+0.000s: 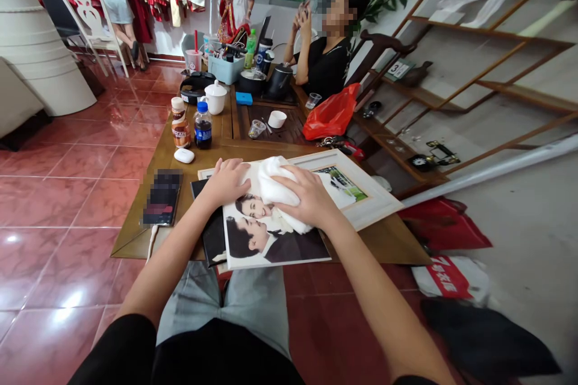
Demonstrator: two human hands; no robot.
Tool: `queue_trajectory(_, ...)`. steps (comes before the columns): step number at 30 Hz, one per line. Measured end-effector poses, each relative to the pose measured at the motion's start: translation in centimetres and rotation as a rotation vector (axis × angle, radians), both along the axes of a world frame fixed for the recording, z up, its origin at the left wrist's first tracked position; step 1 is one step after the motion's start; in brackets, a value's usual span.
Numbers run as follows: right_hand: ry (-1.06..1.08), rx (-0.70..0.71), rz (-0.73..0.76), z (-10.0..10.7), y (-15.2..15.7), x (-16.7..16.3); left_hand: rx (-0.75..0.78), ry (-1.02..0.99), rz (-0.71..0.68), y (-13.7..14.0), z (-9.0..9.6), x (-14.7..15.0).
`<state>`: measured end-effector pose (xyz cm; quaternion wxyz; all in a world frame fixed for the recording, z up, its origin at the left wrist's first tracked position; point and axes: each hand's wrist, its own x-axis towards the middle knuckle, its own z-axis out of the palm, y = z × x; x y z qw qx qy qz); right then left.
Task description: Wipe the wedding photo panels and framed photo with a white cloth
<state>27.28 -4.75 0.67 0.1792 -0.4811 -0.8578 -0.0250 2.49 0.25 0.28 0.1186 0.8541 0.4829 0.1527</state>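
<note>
A wedding photo print (275,249), showing a couple, lies at the near edge of the wooden table. My right hand (311,195) grips a bunched white cloth (275,183) and presses it on the upper part of the print. On the print's upper left side rests my left hand (227,180), fingers stretched out and holding nothing. A black flat album or board (212,237) shows from beneath the print on the left. Behind and to the right lies a white picture frame (372,207) with a colour photo in it, partly covered by the print and my right hand.
Left of the print lies a phone (162,198) with a white cable. Beyond stand a cola bottle (203,126), a coffee bottle (179,123), a white lidded mug (215,98) and a red plastic bag (332,113). A person (329,48) sits across the table. Wooden shelves (433,96) flank the right.
</note>
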Motion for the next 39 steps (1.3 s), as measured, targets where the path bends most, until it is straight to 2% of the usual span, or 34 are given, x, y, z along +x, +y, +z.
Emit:
queue_trajectory(8, -0.008, -0.003, 0.107, 0.4, -9.2, 1.5, -0.005, -0.033, -0.010, -0.2, 0.2, 0.1)
queue_trajectory(11, 0.001, 0.006, 0.132, 0.8, -11.2, 1.4, -0.023, -0.031, -0.007, -0.2, 0.3, 0.2)
queue_trajectory(14, -0.014, 0.002, 0.169, 1.0, -11.8, 0.4, -0.025, -0.031, 0.001, -0.3, 0.3, 0.2)
queue_trajectory(19, -0.027, -0.002, 0.210, 0.6, -9.7, -1.2, 0.003, -0.027, 0.010, -0.3, 0.3, 0.2)
queue_trajectory(32, 0.019, -0.062, -0.063, -0.1, 2.5, -1.7, -0.002, 0.000, -0.019, -0.2, 0.5, 0.2)
queue_trajectory(35, 0.030, -0.060, -0.073, 0.0, 3.8, -2.0, -0.015, 0.014, -0.008, -0.3, 0.5, 0.2)
queue_trajectory(39, 0.023, -0.042, 0.048, 0.2, 3.2, -1.8, -0.024, 0.010, 0.006, -0.5, 0.7, 0.2)
